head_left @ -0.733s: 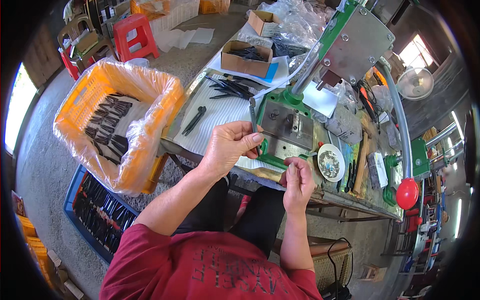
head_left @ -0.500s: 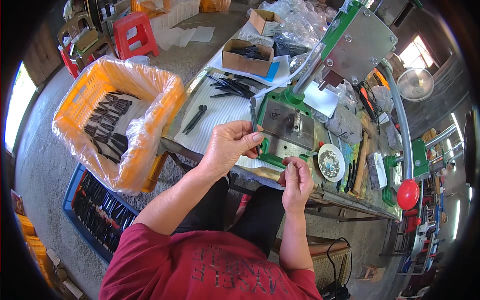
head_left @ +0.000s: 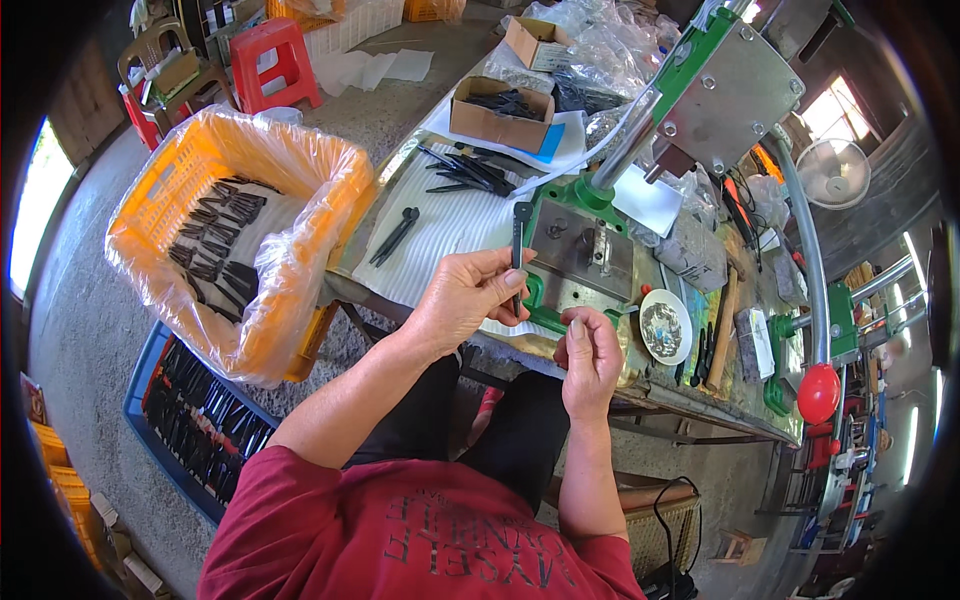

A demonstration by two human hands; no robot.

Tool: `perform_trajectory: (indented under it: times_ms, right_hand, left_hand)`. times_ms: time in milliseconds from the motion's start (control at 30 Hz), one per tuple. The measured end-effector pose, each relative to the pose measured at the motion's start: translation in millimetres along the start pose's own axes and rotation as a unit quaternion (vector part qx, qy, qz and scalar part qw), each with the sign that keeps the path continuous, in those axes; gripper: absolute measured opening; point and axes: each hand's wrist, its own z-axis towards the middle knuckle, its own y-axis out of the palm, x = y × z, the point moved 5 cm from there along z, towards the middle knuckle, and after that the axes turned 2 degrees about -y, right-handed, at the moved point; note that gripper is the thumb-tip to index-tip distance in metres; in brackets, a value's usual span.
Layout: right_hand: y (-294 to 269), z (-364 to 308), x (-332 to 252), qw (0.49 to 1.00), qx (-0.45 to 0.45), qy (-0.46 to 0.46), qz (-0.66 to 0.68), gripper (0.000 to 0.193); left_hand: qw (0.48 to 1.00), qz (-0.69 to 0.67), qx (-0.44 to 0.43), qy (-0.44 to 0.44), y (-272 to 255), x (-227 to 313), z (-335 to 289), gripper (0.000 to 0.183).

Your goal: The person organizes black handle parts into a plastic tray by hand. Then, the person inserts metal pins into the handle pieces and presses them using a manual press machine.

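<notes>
- Black tool [head_left: 519, 240], held above the tabletop [head_left: 732, 402] by its near edge, in front of the left side of the press [head_left: 715, 105]; its head end points away from the person.
- Left grip [head_left: 465, 300]: thumb and fingers pinch the tool's lower part, leaving the head bare.
- Right grip [head_left: 590, 365]: fingers curl toward the thumb at the near edge, apart from the tool; I cannot tell whether anything small sits between them.
- To handle it well, I'd keep the left pinch low and firm, so the head stays in plain view and does not twist.
- The right fingertips would do best meeting the tool squarely, with light pressure and both wrists steady.
- The dish [head_left: 687, 325] of small bits stands right of the press, close to the near edge; a careless elbow could scatter them.
- The loose tool [head_left: 395, 237] lies alone on the sheet [head_left: 440, 240] by the left edge, the pile [head_left: 475, 172] farther back; keeping these apart seems wise.
- The crate [head_left: 150, 205], with more tools in it, stands just off the left edge.
</notes>
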Motion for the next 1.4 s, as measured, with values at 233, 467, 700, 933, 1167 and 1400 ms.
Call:
perform_trajectory:
  times_ms: [233,467,700,933,1167,1400]
  right_hand:
    - [5.4,4.6,0.8,1.0,-0.01,0.012,0.009,0.018]
    - [22.2,7.2,2.2,0.977,-0.104,0.11,0.151,0.023]
    - [32.1,-6.4,11.7,0.922,-0.087,0.182,0.329,0.016]
    - [16.3,-5.4,15.6,0.933,-0.026,0.163,0.319,0.007]
    - [22.7,-7.6,19.4,0.931,-0.046,0.163,0.324,0.008]
    - [24.3,-10.9,12.7,0.93,-0.041,0.168,0.325,0.009]
  left_hand:
    - [1.0,0.004,-0.014,-0.005,-0.9,0.3,-0.8,0.031]
    - [0.988,0.09,-0.124,-0.007,15.6,0.0,-15.0,0.059]
    - [0.985,0.092,-0.138,-0.054,11.1,-12.8,-22.5,0.06]
    - [0.787,0.578,0.181,0.12,-102.5,36.9,13.5,0.014]
    - [0.754,0.648,0.108,0.003,-148.3,13.8,32.4,0.025]
    - [0.751,0.651,0.111,-0.022,-148.3,14.0,33.2,0.027]
